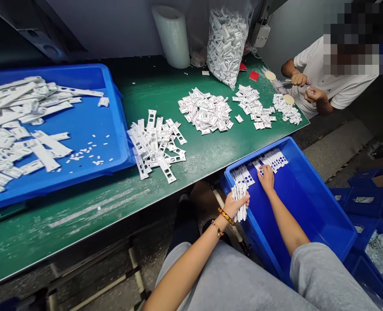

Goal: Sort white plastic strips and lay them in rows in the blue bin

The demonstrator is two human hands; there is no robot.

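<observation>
My left hand [234,206] is closed around a bundle of white plastic strips [240,194], held upright at the near left corner of the deep blue bin [311,216]. Inside that bin, at its far end, my right hand [267,178] has its fingers closed on a white slotted plastic strip [257,166]. Several similar flat strips [277,160] lie side by side in a row there, on both sides of my fingers. A loose heap of the same slotted strips [157,142] rests on the green table [197,157].
A blue tray [109,116] at left holds long white pieces and small scraps. Piles of small white parts [207,110] lie mid-table, before a full clear bag [227,47] and a whitish cylinder [173,39]. A co-worker [333,82] handles small parts at right.
</observation>
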